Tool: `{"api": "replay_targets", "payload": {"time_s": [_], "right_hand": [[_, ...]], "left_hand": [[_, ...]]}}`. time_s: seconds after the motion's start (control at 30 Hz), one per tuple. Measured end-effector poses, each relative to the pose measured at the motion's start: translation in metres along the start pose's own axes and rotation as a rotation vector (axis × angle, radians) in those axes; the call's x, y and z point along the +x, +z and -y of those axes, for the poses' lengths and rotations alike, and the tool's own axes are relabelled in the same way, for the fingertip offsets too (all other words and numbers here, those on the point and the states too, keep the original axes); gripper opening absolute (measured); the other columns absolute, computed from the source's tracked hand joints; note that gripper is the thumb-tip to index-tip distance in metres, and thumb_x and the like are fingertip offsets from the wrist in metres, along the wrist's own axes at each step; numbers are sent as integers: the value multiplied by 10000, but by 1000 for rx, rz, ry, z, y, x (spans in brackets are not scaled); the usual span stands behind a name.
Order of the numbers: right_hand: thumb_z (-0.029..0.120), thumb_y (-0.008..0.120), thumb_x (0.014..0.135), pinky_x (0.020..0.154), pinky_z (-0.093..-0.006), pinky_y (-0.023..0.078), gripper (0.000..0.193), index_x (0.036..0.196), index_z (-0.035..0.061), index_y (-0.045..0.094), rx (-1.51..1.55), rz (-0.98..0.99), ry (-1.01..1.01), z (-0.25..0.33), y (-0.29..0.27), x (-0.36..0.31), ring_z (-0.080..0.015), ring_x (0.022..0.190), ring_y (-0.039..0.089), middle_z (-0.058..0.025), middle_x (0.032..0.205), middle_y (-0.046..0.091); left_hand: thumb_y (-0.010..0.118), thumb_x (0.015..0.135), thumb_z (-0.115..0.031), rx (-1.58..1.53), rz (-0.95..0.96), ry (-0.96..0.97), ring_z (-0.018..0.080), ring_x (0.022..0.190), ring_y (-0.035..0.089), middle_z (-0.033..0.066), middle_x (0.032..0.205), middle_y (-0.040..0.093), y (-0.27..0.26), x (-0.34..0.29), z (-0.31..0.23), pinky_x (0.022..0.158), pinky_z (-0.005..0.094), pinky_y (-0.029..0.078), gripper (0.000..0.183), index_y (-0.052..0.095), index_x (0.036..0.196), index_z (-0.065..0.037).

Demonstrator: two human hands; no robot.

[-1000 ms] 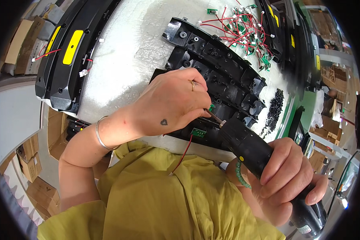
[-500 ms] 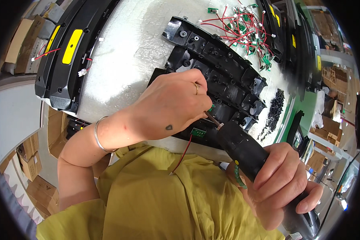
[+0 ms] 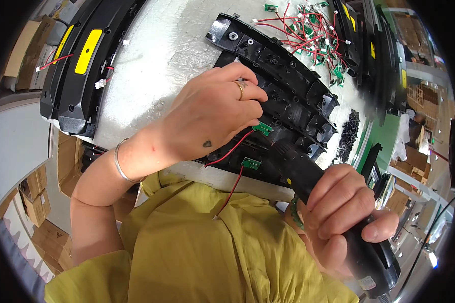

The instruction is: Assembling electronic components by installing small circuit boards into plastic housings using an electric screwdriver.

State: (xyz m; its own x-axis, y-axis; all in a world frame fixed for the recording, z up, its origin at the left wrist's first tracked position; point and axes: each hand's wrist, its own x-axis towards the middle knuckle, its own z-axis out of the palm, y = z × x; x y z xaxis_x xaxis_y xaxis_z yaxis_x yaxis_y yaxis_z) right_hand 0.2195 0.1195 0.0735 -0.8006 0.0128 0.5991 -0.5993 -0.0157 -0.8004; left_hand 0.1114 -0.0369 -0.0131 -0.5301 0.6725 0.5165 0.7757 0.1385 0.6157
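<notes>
My right hand is wrapped round a black electric screwdriver, whose tip points up and left at a small green circuit board with a red wire. That board lies on one of several curved black plastic housings set side by side. A second green board, also with a red wire, sits on the nearest housing. Above the middle housings is my left hand, its fingers bent and drawn together. Whatever the fingertips hold, if anything, is hidden behind the hand.
A tangle of green boards with red wires lies at the far right of the white tabletop. Beside the housings is a heap of small black screws. Long black parts with yellow labels stand at left and right. Cardboard boxes stand lower left.
My left hand has shifted slightly up and left, uncovering the green board and its red wire. The screwdriver has moved a little left, and its tip no longer meets my left fingers.
</notes>
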Motion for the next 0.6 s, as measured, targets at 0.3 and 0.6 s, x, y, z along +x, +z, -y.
{"api": "replay_targets", "payload": {"time_s": [0.3,0.6], "right_hand": [[101,651,799,482,-259,402,281,944,144,414,-13,197,16,-7,-6,4,-118,414,441,14,595,501],[-37,680,715,430,-304,478,305,853,77,433,73,270,-35,-16,5,12,-194,450,538,-71,605,565]], "left_hand": [[702,713,-113,-12,41,-11,237,874,575,32,983,655,12,-4,3,709,343,486,85,652,763,-64],[696,722,-103,-30,67,-47,221,849,558,30,986,655,9,-5,1,733,339,464,69,651,752,-60]]}}
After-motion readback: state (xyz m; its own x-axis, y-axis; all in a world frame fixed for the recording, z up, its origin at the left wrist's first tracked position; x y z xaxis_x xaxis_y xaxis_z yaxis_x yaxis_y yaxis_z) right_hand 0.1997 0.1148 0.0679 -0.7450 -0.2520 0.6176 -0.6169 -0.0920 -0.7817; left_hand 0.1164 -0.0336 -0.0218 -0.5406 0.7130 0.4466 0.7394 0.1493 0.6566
